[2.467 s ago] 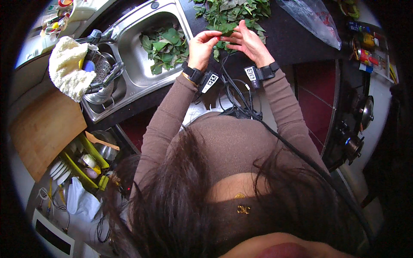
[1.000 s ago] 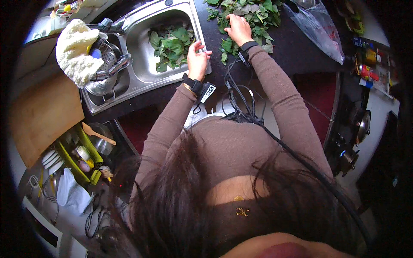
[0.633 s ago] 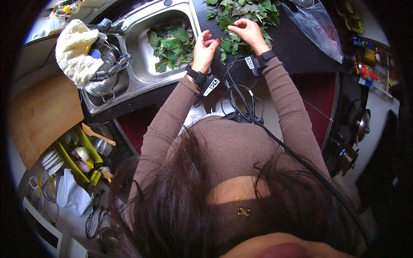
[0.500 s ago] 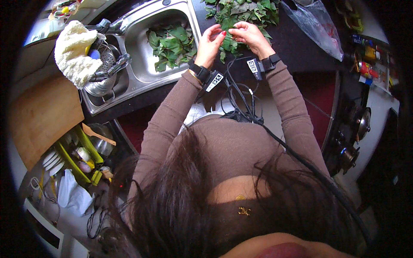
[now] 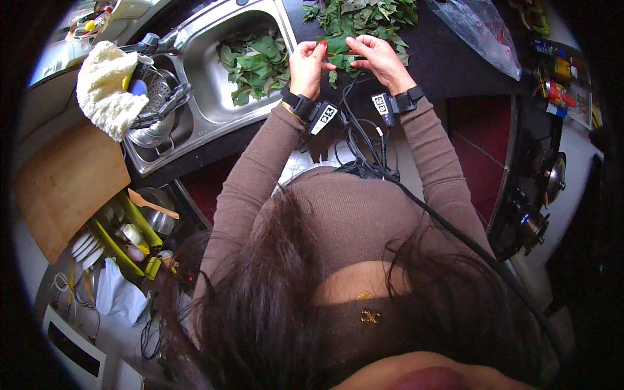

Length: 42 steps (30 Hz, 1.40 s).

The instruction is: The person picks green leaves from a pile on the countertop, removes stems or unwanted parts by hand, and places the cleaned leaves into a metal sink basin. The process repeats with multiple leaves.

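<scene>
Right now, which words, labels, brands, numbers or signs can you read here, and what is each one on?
None readable for certain.
Left wrist tag, right wrist tag: black-and-white patterns, no legible words.
Packages at right: printing too small and blurred.
Gold ornament at neckline: letter-like, too small.

A dark desk [image 5: 448, 68] lies under the fingers [image 5: 370, 42], with a heap of green leaves [image 5: 374, 19] just beyond them, a clear plastic bag [image 5: 478, 36] to their right and a steel sink [image 5: 211, 78] set in to their left.

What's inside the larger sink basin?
Loose green leaves lie in the larger sink basin, toward its right side. What lies beneath them is covered and can't be seen.
</scene>
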Tool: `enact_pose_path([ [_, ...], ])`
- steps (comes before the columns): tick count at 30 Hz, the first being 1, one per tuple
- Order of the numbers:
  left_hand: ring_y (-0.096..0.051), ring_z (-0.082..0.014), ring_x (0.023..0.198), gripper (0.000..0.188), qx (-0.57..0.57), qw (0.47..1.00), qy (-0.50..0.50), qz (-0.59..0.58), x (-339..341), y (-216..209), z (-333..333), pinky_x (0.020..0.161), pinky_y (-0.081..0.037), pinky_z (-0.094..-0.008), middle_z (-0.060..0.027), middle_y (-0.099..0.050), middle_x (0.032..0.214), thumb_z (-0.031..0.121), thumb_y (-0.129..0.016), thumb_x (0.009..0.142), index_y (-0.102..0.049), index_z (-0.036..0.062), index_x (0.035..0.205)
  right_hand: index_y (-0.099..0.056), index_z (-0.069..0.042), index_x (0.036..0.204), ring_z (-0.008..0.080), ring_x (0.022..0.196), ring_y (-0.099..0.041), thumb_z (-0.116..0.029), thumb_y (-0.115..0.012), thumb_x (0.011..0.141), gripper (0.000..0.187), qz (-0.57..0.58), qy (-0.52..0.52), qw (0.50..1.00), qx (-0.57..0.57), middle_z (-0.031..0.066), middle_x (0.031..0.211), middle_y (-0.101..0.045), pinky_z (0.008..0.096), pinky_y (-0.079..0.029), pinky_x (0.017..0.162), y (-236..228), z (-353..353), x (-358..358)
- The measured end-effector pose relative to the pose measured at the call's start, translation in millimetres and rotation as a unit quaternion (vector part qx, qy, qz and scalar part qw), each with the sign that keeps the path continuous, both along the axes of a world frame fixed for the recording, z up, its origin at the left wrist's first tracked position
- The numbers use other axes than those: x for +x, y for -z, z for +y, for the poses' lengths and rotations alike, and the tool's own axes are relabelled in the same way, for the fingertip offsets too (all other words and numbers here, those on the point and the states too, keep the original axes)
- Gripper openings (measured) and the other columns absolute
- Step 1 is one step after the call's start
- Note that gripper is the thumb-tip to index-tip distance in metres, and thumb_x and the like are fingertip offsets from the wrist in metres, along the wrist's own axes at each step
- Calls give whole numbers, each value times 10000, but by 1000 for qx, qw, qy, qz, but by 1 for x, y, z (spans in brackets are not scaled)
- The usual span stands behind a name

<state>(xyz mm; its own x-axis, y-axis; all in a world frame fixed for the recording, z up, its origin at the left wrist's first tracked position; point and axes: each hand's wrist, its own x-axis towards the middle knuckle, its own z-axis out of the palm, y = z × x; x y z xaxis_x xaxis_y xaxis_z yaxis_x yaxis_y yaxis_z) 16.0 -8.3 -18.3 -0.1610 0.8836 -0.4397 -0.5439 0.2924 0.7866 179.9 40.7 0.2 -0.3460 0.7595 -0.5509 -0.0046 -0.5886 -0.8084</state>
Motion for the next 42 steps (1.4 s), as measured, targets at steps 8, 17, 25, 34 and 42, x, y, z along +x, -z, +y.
enact_pose_path([
  [8, -628, -187, 769, 166, -24, 999, 11, -34, 0, -2, -5, 625, -569, -293, -88, -599, 926, 124, -572, 907, -531, -11, 996, -579, -89, 894, 30, 586, -514, -225, -669, 854, 168, -47, 40, 996, 70, -44, 733, -568, 166, -415, 476, 3, -7, -4],
  [17, -637, -214, 742, 141, -17, 991, -23, -127, 0, -3, -7, 739, -584, -327, -120, -585, 921, 72, -493, 933, -494, -45, 1012, -558, -95, 934, 20, 541, -477, -195, -672, 848, 174, -8, 46, 999, 21, -63, 688, -519, 161, -377, 458, 0, -11, -7],
  [25, -654, -227, 698, 159, -43, 998, 7, -43, 0, -10, -8, 686, -587, -312, -119, -573, 828, 85, -496, 933, -470, -49, 1014, -569, -86, 915, 1, 490, -377, -149, -673, 843, 141, 78, 62, 995, 21, -77, 663, -478, 167, -275, 426, -1, -8, -7],
  [34, -620, -189, 628, 133, -32, 999, -3, -34, -7, -7, -12, 620, -601, -324, -101, -535, 784, 69, -491, 928, -464, -49, 985, -601, -61, 874, 20, 480, -347, -181, -650, 870, 129, 28, 117, 992, 36, -71, 606, -446, 183, -267, 435, 5, -7, -8],
  [42, -570, -167, 712, 206, -40, 995, -89, 34, -42, 11, -30, 664, -598, -385, -101, -526, 911, 89, -513, 919, -478, -36, 1078, -658, -59, 940, 25, 541, -452, -271, -582, 914, 227, -95, 73, 988, 98, -49, 655, -543, 170, -369, 487, 18, 9, 12],
])
